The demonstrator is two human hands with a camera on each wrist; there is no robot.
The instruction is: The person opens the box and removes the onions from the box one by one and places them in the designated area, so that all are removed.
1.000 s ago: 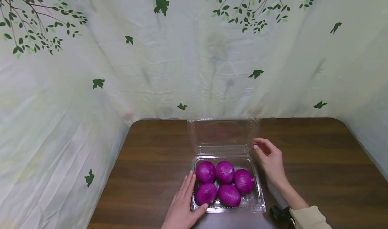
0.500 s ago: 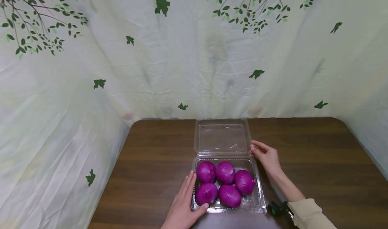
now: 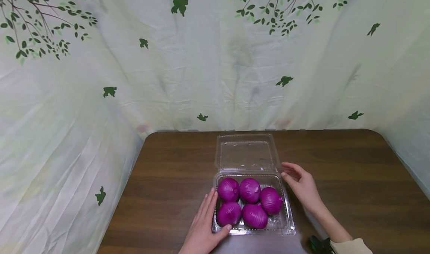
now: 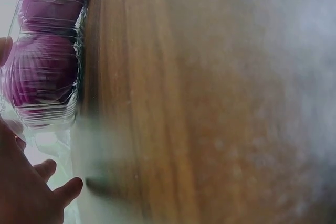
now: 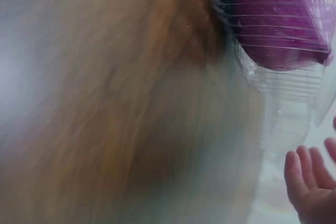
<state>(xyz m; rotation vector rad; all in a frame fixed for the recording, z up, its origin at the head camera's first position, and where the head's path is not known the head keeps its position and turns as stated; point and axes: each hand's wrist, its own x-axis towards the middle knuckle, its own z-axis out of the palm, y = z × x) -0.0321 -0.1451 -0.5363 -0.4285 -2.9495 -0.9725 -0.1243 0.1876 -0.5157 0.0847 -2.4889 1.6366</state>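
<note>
A clear plastic clamshell container (image 3: 283, 224) stands on the table with several purple onions (image 3: 254, 216) in it. Its hinged lid (image 3: 248, 152) is folded back, away from the person. Along the container's left side lies my left hand (image 3: 203, 224), fingers straight against the wall and thumb at the front left corner. My right hand (image 3: 302, 185) is by the back right corner, near the hinge, with fingers loosely bent and holding nothing. The right wrist view shows its fingers (image 5: 294, 174) beside the lid, and a purple onion (image 5: 283, 22) through the ribbed wall.
The brown wooden table (image 3: 352, 172) has rounded far corners. Behind it hangs a pale cloth (image 3: 215, 67) printed with leaves and branches, which also covers the left and right sides. A dark wrist device (image 3: 320, 244) sits at the right sleeve (image 3: 351, 246).
The lid has tipped back and lies flatter. My right hand touched its right edge, then drew off slightly toward the person and to the right. My left hand has stayed in place.
</note>
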